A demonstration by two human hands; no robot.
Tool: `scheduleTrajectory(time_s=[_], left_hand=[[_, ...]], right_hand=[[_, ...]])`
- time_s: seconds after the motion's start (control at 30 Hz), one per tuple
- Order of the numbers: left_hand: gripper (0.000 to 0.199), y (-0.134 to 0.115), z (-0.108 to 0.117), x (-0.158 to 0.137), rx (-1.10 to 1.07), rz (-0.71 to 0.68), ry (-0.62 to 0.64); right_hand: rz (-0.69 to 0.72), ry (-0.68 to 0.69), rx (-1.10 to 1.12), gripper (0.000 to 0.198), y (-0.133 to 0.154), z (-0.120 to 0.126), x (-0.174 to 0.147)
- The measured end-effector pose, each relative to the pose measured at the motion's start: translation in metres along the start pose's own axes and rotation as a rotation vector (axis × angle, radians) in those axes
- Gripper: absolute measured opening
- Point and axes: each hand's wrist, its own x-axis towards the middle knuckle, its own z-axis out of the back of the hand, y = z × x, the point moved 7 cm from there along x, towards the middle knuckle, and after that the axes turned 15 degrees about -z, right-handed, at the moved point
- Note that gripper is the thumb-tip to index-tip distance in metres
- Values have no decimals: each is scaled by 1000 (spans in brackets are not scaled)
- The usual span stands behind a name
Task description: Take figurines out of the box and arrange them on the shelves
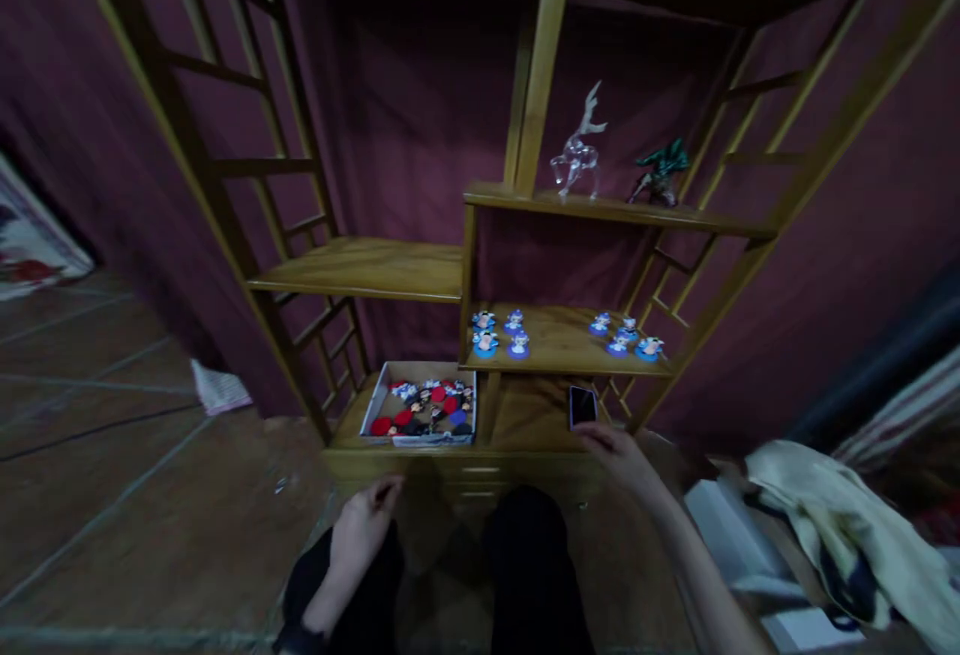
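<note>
My right hand [616,452] reaches to the lower right shelf, its fingers closed at the near edge of a dark-screened smartphone [583,407]. My left hand [361,527] hangs above my left knee with curled fingertips pressed together; whether anything is between them is hidden. In front of it, on the lower left shelf, an open cardboard box [373,413] holds many small figurines [435,405] with red, black and blue bases. Figurines on blue and purple bases stand in two groups on the shelf above the phone, a left group [501,333] and a right group [626,335].
A clear deer ornament [577,157] and a dark green sculpture [661,173] stand on the upper right shelf [622,211]. Wooden lattice sides frame the shelving. Pale cloth [840,525] and white boxes [739,535] lie on the floor to the right.
</note>
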Motion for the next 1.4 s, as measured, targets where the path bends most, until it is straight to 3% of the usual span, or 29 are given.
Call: scheduleTrajectory(time_s=[0.1,0.2,0.3,0.4,0.47,0.6,0.73,0.93,1.07,1.2,1.4], left_hand=[[30,10,14,27,-214,-6,-174],[26,24,27,58,-314,-9,-323],[23,41,34,92,-426,26,-391],[18,60,37,124,-552,80,-491],[17,73,32,142,-745,118,-552],[12,100,15,159,-1080,342,-617],[15,106,7,172,-1512,504,-530],[16,123,26,178,-1584,597,-619],[16,127,33,179,-1596,567,-621],[17,129,31,181,-1587,575,-624],[17,121,17,184,-1608,602,-570]], right_hand=[[7,263,20,24,21,-83,0],[25,420,31,23,46,-152,8],[52,455,0,24,65,-204,33],[49,401,-100,23,70,-243,67],[51,329,-205,24,68,-261,89],[-5,194,-394,26,54,-286,130],[-10,176,-405,27,51,-314,167],[39,204,-465,27,76,-362,211],[14,139,-525,29,74,-348,221],[-138,88,-728,31,42,-317,205],[-201,113,-915,36,15,-321,169]])
